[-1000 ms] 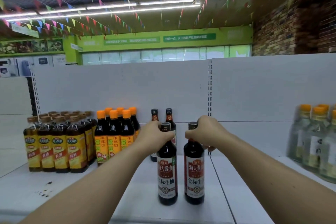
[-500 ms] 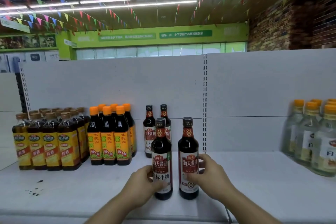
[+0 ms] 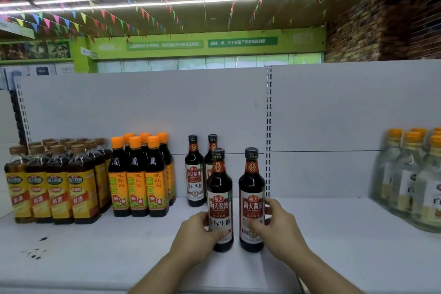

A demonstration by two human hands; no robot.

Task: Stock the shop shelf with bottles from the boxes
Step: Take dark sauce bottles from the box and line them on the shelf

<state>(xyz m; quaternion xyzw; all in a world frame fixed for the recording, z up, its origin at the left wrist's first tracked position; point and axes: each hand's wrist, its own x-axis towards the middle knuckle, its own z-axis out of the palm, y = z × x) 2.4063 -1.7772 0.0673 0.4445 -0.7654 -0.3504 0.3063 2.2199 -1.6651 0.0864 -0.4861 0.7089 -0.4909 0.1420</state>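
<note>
Two dark soy sauce bottles with red labels stand upright side by side on the white shelf (image 3: 95, 253). My left hand (image 3: 196, 234) grips the lower body of the left bottle (image 3: 219, 198), thumb across its label. My right hand (image 3: 274, 229) grips the lower body of the right bottle (image 3: 251, 196). Behind them two more of the same soy sauce bottles (image 3: 195, 172) stand near the back panel, the right one partly hidden.
Orange-capped dark bottles (image 3: 138, 174) and brown-capped cooking wine bottles (image 3: 52, 184) are grouped at the left. Clear bottles with orange caps (image 3: 410, 176) stand at the far right. Small dark specks (image 3: 35, 252) mark the shelf at the front left. A slotted upright (image 3: 269, 131) divides the back panel.
My hands have slid from the bottle necks down to the lower bodies. The two front bottles now stand on the shelf a little nearer the back pair.
</note>
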